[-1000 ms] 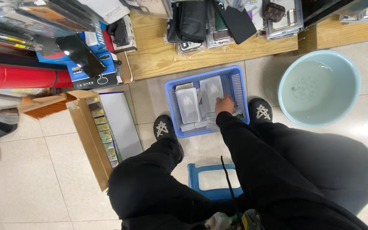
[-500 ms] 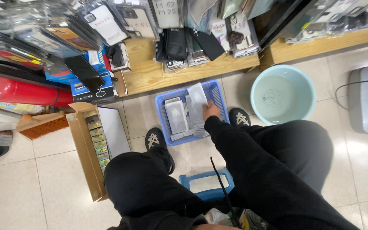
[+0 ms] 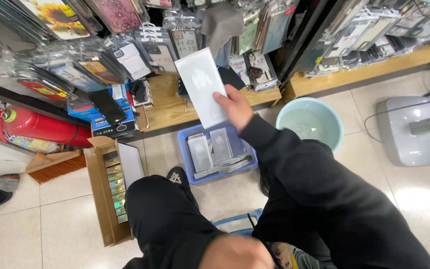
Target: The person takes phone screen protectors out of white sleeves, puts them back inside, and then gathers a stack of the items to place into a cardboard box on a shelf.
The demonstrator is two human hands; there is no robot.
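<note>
My right hand (image 3: 234, 106) is raised in front of the display wall and grips a flat pale packet (image 3: 201, 85) by its lower right edge. Below it on the floor sits a blue plastic basket (image 3: 190, 172) holding several similar flat packets (image 3: 211, 148). My left hand (image 3: 236, 252) appears blurred at the bottom edge, near my knees; whether it holds anything is unclear. My legs in black trousers (image 3: 170, 219) frame the basket, and one black shoe (image 3: 176, 176) touches its left side.
Hanging phone cases (image 3: 140, 50) cover the wall above a low wooden ledge (image 3: 162, 112). A light blue basin (image 3: 310, 120) stands right of the basket. An open cardboard box (image 3: 106, 199), a red fire extinguisher (image 3: 41, 127) and a grey fan base (image 3: 414, 132) lie around.
My right hand has lifted one packet out of the blue basket and up toward the hanging cases. The camera view has tilted upward, showing more of the display wall.
</note>
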